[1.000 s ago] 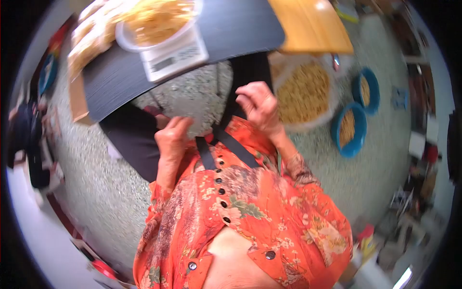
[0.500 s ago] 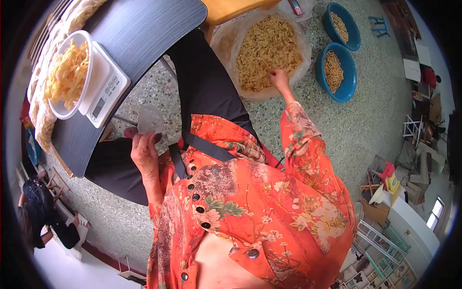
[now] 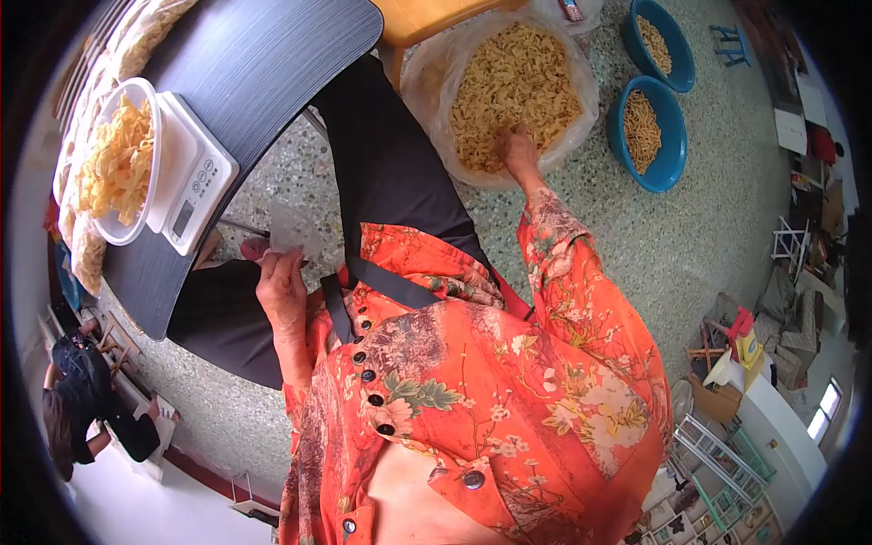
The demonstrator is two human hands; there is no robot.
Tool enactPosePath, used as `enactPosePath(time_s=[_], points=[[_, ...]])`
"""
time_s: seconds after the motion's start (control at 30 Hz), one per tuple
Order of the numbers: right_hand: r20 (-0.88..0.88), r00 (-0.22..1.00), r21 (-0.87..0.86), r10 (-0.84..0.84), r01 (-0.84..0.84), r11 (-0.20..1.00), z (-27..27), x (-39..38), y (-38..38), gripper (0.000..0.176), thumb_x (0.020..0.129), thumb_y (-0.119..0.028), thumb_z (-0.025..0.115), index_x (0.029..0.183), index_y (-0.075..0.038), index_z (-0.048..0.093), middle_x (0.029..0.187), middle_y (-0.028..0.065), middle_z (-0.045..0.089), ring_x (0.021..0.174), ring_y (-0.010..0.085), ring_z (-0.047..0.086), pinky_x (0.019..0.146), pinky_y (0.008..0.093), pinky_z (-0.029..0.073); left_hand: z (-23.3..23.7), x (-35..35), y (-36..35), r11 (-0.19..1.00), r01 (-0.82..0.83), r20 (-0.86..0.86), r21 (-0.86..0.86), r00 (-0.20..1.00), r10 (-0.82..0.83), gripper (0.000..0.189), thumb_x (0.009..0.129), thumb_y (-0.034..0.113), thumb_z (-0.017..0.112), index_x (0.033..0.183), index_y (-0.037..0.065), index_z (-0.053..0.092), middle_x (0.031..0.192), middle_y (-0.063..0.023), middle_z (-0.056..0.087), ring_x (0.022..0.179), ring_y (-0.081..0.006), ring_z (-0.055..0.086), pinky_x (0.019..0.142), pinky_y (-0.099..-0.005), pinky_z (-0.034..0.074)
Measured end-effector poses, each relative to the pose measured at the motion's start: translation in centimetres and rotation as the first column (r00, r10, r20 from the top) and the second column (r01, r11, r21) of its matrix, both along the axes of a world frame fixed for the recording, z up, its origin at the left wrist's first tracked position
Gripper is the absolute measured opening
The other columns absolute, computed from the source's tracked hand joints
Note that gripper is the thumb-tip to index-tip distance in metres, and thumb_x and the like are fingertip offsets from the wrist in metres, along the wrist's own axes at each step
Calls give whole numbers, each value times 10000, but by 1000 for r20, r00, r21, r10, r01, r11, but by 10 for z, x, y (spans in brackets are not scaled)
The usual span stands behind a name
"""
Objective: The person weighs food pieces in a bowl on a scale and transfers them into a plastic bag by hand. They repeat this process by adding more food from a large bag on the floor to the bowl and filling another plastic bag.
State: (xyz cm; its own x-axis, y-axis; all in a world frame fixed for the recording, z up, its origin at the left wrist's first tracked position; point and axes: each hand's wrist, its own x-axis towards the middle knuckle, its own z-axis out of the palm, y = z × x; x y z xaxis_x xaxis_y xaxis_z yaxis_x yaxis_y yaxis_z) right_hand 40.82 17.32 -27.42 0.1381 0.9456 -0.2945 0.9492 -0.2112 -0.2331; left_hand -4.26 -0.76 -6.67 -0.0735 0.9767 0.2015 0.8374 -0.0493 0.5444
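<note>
My left hand (image 3: 282,289) is closed on the edge of a small clear plastic bag (image 3: 295,232), which sticks up from my fingers above my lap. At the near side of a large, plastic-lined container (image 3: 589,100), my right hand (image 3: 518,150) has its fingers curled down into a heap of yellow, crispy-looking snack pieces (image 3: 518,77). The fingertips are partly hidden among the pieces. On the dark table to my left, a white bowl (image 3: 156,136) of similar pale-yellow pieces stands on a white digital scale (image 3: 195,173).
Two blue basins (image 3: 677,162) of stick-like snacks stand on the speckled floor to the right. Long clear bags (image 3: 86,254) of snacks lie along the table's (image 3: 263,64) far edge. An orange stool (image 3: 427,20) is ahead. Another person (image 3: 77,400) is at far left.
My right hand has moved slightly left and deeper into the snack pieces. My left hand has shifted a little, still gripping the plastic bag. The camera view has tilted slightly.
</note>
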Motion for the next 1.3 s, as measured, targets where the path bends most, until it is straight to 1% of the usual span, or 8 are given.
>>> enactPosePath(time_s=[0.33, 0.53, 0.6, 0.63, 0.7, 0.9, 1.17, 1.3], points=[[-47, 995, 169, 90, -81, 982, -3, 15, -1, 212, 863, -247, 671, 1027, -146, 760, 1054, 197, 651, 970, 429, 654, 833, 479, 523, -2, -2, -1, 1000, -2, -33, 19, 999, 3, 135, 841, -2, 712, 963, 54, 718, 856, -111, 625, 792, -316, 667, 708, -385, 547], [-499, 828, 165, -256, 381, 910, -5, 38, 8, 159, 879, -186, 727, 963, -52, 745, 763, 89, 701, 636, 222, 671, 571, 358, 534, -9, -5, 0, 999, -20, 31, -38, 999, 21, 130, 847, 5, 713, 963, 63, 717, 848, -109, 620, 765, -311, 660, 661, -391, 533], [-791, 396, -189, -467, 567, 802, 6, 42, 12, 141, 891, -159, 746, 917, -27, 706, 726, 22, 658, 565, 120, 595, 488, 287, 481, -12, -5, 0, 999, -21, 37, -35, 999, 23, 129, 847, 4, 714, 961, 64, 717, 847, -108, 621, 763, -313, 660, 661, -392, 534], [-792, 398, -184, -464, 569, 802, 11, 44, 12, 141, 891, -159, 746, 917, -27, 706, 726, 22, 658, 565, 120, 595, 488, 287, 481, -13, -5, -1, 999, -28, 41, -39, 999, 30, 127, 847, 4, 714, 959, 64, 717, 847, -108, 622, 762, -315, 660, 662, -392, 534], [-910, -8, -351, -415, 546, 761, 21, 48, 14, 107, 910, -140, 739, 912, -61, 668, 720, -5, 623, 560, 95, 551, 492, 250, 446, -15, -6, 0, 999, -27, 44, -37, 999, 29, 127, 846, 7, 716, 960, 63, 716, 846, -109, 624, 765, -317, 660, 664, -394, 534], [-829, -518, -414, -213, 311, 855, 94, 11, 33, 100, 926, -69, 709, 1009, -86, 656, 816, -16, 618, 606, 53, 498, 517, 217, 413, -32, -9, 0, 1000, -22, 8, 6, 1000, 22, 154, 793, -13, 706, 907, 89, 717, 841, -95, 638, 746, -310, 648, 645, -406, 521], [-863, -504, 28, -29, -106, 994, 279, -166, 73, 197, 952, -81, 695, 1145, -44, 688, 1001, 106, 701, 627, 73, 514, 525, 221, 411, -41, -3, -10, 999, -40, 47, 6, 998, 39, 131, 807, 10, 644, 880, 105, 699, 835, -76, 613, 732, -309, 669, 622, -402, 536], [-933, -67, 358, 353, -266, 895, 346, -268, 88, 218, 911, -74, 725, 1115, -13, 678, 858, 19, 678, 645, 50, 556, 537, 211, 427, -40, -3, -12, 1000, -7, -3, -16, 1000, 6, 88, 809, 48, 645, 862, 106, 683, 834, -69, 592, 722, -296, 669, 616, -401, 548]])
